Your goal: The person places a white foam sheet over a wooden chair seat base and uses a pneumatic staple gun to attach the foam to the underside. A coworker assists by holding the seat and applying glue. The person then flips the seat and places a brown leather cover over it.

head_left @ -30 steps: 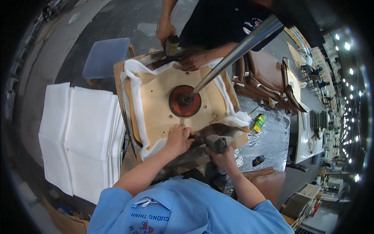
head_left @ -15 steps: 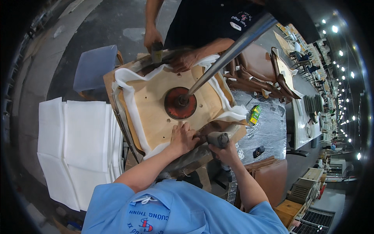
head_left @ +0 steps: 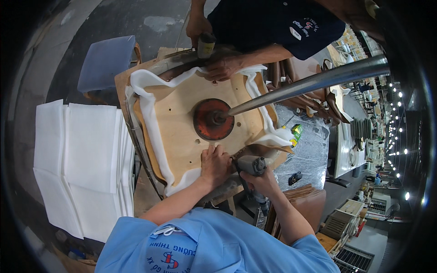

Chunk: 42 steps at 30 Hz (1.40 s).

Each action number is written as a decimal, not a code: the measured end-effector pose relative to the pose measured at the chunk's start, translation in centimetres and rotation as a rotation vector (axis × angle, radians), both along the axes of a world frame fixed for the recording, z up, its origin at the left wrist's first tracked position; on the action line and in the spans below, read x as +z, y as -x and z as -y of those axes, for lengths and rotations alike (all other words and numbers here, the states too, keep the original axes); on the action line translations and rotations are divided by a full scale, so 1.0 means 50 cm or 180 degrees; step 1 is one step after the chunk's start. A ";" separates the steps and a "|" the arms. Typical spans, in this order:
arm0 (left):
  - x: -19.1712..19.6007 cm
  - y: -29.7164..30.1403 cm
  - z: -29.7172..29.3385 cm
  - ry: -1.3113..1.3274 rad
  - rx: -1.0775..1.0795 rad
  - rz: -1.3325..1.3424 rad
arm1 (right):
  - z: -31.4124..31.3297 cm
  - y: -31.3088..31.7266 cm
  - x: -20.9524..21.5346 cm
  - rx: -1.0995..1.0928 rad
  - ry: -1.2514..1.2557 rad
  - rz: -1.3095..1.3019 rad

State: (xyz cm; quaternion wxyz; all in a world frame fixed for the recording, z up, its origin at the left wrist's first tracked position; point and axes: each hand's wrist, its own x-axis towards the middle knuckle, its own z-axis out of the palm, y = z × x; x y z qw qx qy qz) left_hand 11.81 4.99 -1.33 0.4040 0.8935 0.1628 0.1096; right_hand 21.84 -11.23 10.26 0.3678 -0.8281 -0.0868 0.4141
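Over the wooden panel (head_left: 175, 129), a metal pole (head_left: 309, 86)

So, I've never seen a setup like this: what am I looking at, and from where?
There is no robot here, only a person in a blue shirt, filmed by a wide fisheye camera on their own head. The right hand grips a grey power tool, likely a staple gun; the left hand lies at the near edge of a wooden panel, partly edged with white padding. A red disc on a metal rod rests on the panel. A co-worker stands opposite.
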 end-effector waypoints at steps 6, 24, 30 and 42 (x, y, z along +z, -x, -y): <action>0.010 0.001 -0.007 0.0229 -0.0078 -0.0021 | -0.018 -0.008 0.004 0.0024 0.0008 0.0035; 0.008 -0.004 0.005 0.0124 0.0108 0.0096 | -0.063 -0.014 0.044 0.0281 0.0419 0.0152; 0.015 -0.008 -0.002 -0.0005 -0.0083 -0.0066 | -0.046 -0.019 0.020 0.0495 0.0388 0.0545; 0.016 0.006 -0.018 0.0022 0.0009 0.0025 | -0.002 0.013 0.027 -0.0014 -0.0153 0.0235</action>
